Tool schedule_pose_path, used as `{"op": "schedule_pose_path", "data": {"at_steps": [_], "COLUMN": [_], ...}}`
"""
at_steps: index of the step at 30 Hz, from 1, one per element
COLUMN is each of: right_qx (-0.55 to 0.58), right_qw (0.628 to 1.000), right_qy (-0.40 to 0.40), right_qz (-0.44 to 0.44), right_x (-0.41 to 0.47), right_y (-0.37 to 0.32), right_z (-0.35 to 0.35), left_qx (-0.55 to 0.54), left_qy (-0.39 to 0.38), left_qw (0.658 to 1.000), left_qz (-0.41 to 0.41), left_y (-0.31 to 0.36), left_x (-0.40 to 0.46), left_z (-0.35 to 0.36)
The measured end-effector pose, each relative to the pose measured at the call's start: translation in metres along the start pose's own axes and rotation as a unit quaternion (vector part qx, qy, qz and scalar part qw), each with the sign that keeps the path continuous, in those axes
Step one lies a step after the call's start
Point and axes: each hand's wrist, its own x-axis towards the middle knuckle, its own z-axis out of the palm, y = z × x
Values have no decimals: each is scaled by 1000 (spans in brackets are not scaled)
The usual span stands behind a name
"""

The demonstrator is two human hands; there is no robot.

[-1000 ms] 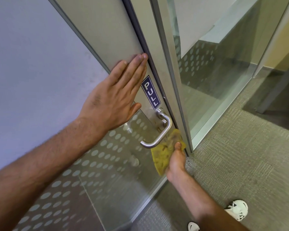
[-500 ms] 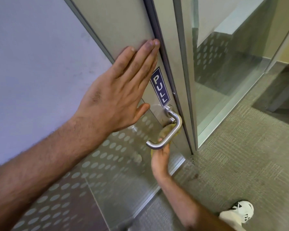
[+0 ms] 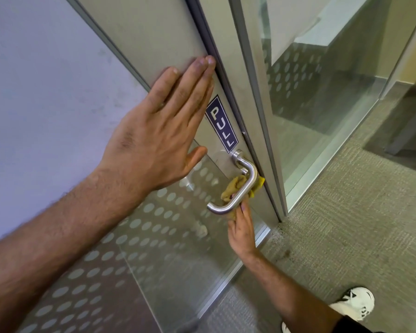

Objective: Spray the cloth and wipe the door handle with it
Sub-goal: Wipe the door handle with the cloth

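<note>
My left hand (image 3: pixel 154 138) stays spread flat on the door (image 3: pixel 139 32). Since a second ago my right hand (image 3: pixel 241 228), its grip pinching the yellow cloth (image 3: pixel 235 185), has pushed it up behind the door handle (image 3: pixel 246 182); wiping is underway.

A: Which parts are concealed?
B: Most of the yellow cloth (image 3: pixel 235 186) lies behind the door handle (image 3: pixel 244 186); the fingers (image 3: pixel 244 207) of the right hand (image 3: pixel 241 230) are partly tucked under it.

A: And cut off?
B: Both forearms leave the frame's edge. The white shoe (image 3: pixel 356 302) is partly hidden by the right arm.
</note>
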Motion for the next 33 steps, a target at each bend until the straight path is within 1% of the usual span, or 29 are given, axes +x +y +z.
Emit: {"op": "schedule_pose_path", "data": {"at_steps": [2,3,5,6,7,8,9,11,12,13,14,16,17,18,20,22,24,25,26,27,28,30,31,33], "right_qx": [63,105,206,247,272,285,293,273,262,260,276,323,338,342,343,338,303,264,206,131,59,-88,-157,-247], "right_qw": [991,978,930,903,887,883,886,902,906,901,882,821,804,803,821,851,898,929,962,985,996,994,983,953], "right_qy": [5,12,35,49,61,65,64,50,42,37,37,45,51,58,77,111,166,170,145,110,73,28,12,-31], "right_qz": [115,181,304,347,367,367,354,330,330,345,380,468,487,485,450,387,274,196,107,31,-14,-59,-91,-173], "right_x": [-4,0,17,27,36,42,45,45,41,39,40,43,42,38,29,25,31,36,42,49,55,58,54,40], "right_y": [3,0,-10,-15,-19,-25,-31,-38,-35,-30,-27,-22,-21,-21,-29,-56,-88,-102,-114,-122,-128,-131,-127,-115], "right_z": [-2,-4,-12,-18,-25,-30,-33,-31,-29,-27,-27,-30,-33,-35,-39,-45,-56,-61,-64,-67,-68,-73,-74,-75], "left_qx": [4,7,7,3,1,1,1,-3,-5,-4,-3,-10,-15,-15,-7,-11,-18,-22,-23,-21,-19,-15,-13,-12], "left_qy": [5,6,9,10,10,9,8,11,13,15,15,13,11,12,21,27,28,26,25,27,30,37,38,32], "left_qw": [1000,1000,1000,1000,1000,1000,1000,1000,1000,1000,1000,1000,1000,1000,1000,1000,999,999,999,999,999,999,999,999], "left_qz": [2,3,1,-1,-2,-3,-3,-4,-5,-5,-4,-3,-2,1,2,-1,-7,-9,-8,-7,-5,-5,-6,-5], "left_y": [1,1,0,0,0,-1,-1,0,0,1,1,0,0,1,1,0,0,0,0,0,1,1,0,-1], "left_x": [0,0,0,0,0,0,0,0,-1,-1,-1,-1,0,0,0,1,1,1,0,0,0,0,0,1], "left_z": [0,0,-1,-2,-1,-1,-1,0,1,1,1,1,0,0,3,2,-1,-2,-3,-3,-3,-1,-1,-2]}}
